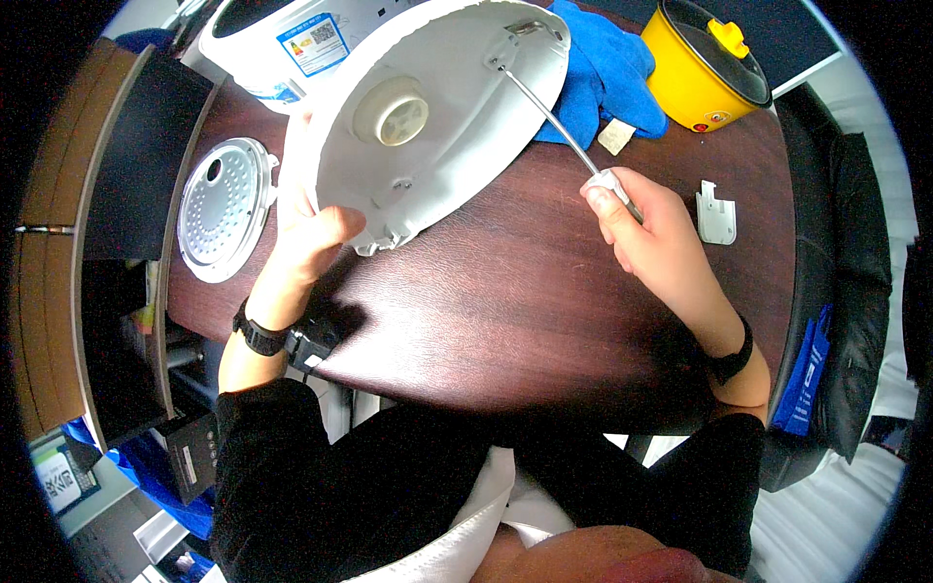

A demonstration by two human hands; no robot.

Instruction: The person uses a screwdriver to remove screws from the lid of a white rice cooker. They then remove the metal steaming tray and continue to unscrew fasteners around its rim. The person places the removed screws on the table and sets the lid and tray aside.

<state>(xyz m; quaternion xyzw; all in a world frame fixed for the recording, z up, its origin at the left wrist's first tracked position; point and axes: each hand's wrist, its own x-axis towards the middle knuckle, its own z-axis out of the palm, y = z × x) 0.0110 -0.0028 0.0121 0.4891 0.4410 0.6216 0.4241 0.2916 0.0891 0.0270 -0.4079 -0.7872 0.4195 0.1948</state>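
Note:
My left hand [321,238] grips the near left rim of a white rice cooker lid [452,146], tilted so that its hollow inner side shows. A round cream-coloured fitting [394,110] sits in that inner side. In my right hand [641,219] is a screwdriver [559,126], its shaft slanting up and left. The tip meets the lid's inside near the far right end, by a small recess; whether it sits in a screw I cannot make out. Behind the lid stands the white rice cooker body [248,49] with a blue label.
A perforated round inner lid plate [225,209] lies on the left of the brown table [505,311]. At the back right are a blue cloth [607,73], a small beige piece [616,136] and a yellow pot [690,83]. A white plastic cover [717,214] lies right of my right hand.

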